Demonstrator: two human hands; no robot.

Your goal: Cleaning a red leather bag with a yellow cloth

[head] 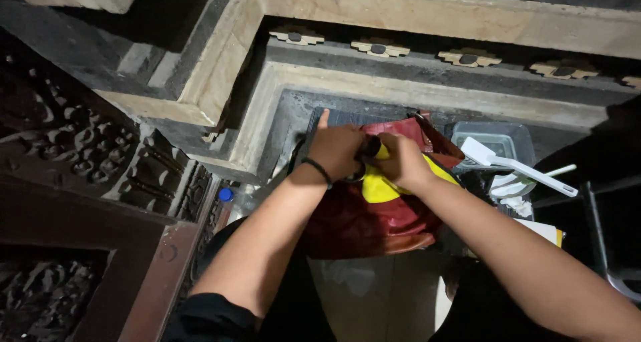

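A dark red leather-like bag (374, 222) sits in front of me below a stone ledge. A yellow cloth (379, 188) lies on its top. My left hand (336, 149), with a black band on the wrist and the index finger pointing up, is closed around a small dark cylindrical thing (369, 148) over the bag. My right hand (400, 160) grips the same thing from the right, against the yellow cloth. What the dark thing is cannot be made out.
A clear plastic container (497, 140) stands right of the bag, with a white plastic scraper-like tool (517, 167) across it. A bottle with a blue cap (226, 195) stands at left. Carved dark wooden panelling (80, 155) fills the left side; stepped stone mouldings (427, 81) run behind.
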